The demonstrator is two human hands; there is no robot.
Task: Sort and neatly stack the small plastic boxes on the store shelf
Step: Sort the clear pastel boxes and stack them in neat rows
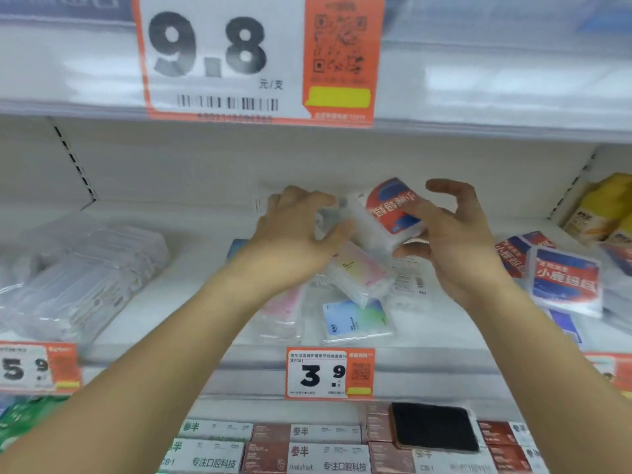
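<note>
Centre frame, both hands on it: left hand (297, 230) and right hand (444, 234) pinch the red-labelled box (386, 213), tilted above the loose boxes (355, 295). Best square it before setting down.

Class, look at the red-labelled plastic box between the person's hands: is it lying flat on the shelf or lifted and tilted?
Lifted and tilted. The red-labelled box is held by both hands above the pastel boxes, its label slanting.
</note>
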